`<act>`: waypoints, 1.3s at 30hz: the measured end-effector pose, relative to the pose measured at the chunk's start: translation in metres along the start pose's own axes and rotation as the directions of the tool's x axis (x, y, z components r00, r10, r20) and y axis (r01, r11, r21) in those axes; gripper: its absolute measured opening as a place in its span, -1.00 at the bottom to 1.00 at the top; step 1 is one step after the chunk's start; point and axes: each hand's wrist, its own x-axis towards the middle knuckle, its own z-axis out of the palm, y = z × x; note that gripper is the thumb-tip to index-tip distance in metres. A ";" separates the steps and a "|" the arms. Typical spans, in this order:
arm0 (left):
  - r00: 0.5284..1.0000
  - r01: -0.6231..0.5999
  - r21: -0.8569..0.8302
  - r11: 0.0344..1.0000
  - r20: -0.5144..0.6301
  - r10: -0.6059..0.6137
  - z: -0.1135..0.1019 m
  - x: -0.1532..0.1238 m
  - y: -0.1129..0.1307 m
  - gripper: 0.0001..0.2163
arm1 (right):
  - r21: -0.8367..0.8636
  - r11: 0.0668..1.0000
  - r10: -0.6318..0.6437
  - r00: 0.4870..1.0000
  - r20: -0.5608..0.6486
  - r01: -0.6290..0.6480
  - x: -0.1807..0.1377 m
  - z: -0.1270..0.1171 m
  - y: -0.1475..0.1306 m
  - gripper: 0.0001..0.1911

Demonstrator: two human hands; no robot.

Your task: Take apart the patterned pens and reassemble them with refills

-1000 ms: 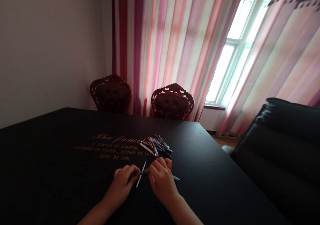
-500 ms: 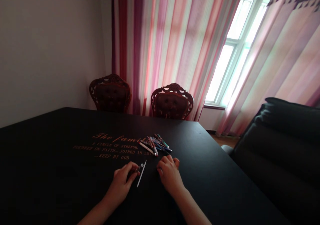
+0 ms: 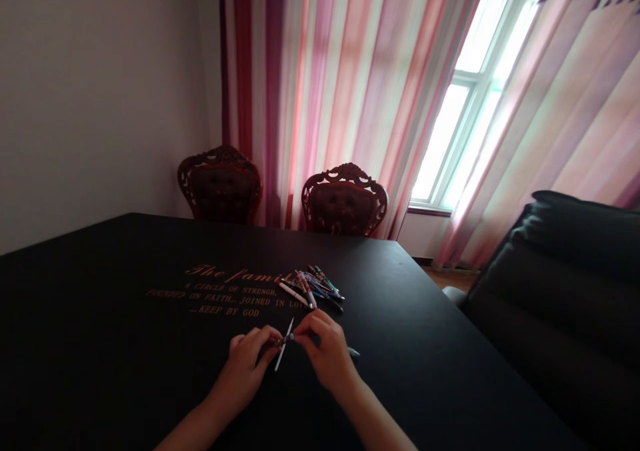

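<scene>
My left hand [image 3: 254,354] is closed, its thumb and fingers pinching a short dark pen barrel [image 3: 285,339] with a pale end. My right hand [image 3: 324,347] is closed too, its fingertips on the right end of that barrel; whether they hold a separate small piece there is hidden. Under the barrel, a thin white pen refill [image 3: 280,357] lies slantwise on the black table. A pale-tipped pen part [image 3: 353,352] rests beside my right hand, partly covered by it. Just beyond that hand is a loose heap of pens [image 3: 315,287] in several colours.
The black table [image 3: 100,344] has gold lettering [image 3: 225,294] left of the pens. Two carved chairs [image 3: 220,184] stand at its far edge, before striped curtains [image 3: 340,71] and a window [image 3: 465,104]. A dark padded armchair [image 3: 575,291] is on the right.
My right hand has moved left from the table to the barrel's end, uncovering the pen part beside it. My left hand keeps its hold on the barrel nearly unmoved.
</scene>
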 end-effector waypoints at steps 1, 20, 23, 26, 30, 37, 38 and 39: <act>1.000 0.002 0.000 1.000 0.003 -0.002 0.000 0.000 0.000 -0.88 | 0.003 1.000 -0.013 1.000 0.004 0.013 0.000 0.000 0.000 -0.82; 0.984 0.003 -0.274 0.962 -0.169 -0.051 0.007 0.009 -0.021 -0.87 | -0.457 0.857 -0.130 0.958 0.256 0.239 0.002 0.008 0.011 -0.66; 0.983 -0.005 -0.270 0.963 -0.176 -0.044 0.007 0.009 -0.024 -0.87 | -0.566 0.772 -0.102 0.934 0.341 0.291 0.007 0.019 0.014 -0.83; 0.983 -0.008 -0.249 0.968 -0.178 -0.037 0.007 0.009 -0.024 -0.88 | -0.587 0.744 -0.100 0.922 0.375 0.319 0.009 0.022 0.014 -0.93; 0.981 -0.008 -0.212 0.977 -0.190 -0.033 0.007 0.008 -0.023 -0.88 | -0.562 0.787 -0.108 0.954 0.280 0.254 0.000 0.008 0.009 -0.88; 0.987 0.002 -0.140 0.990 -0.160 -0.025 0.007 0.007 -0.018 -0.90 | -0.553 0.824 -0.128 0.991 0.033 0.125 -0.009 -0.024 0.004 -0.83; 0.988 0.004 -0.130 0.991 -0.154 -0.024 0.007 0.006 -0.017 -0.89 | -0.554 0.822 -0.133 0.990 0.036 0.131 -0.008 -0.026 0.004 -0.83; 0.989 0.005 -0.118 0.993 -0.148 -0.023 0.006 0.005 -0.015 -0.89 | -0.556 0.820 -0.136 0.990 0.044 0.138 -0.008 -0.027 0.004 -0.83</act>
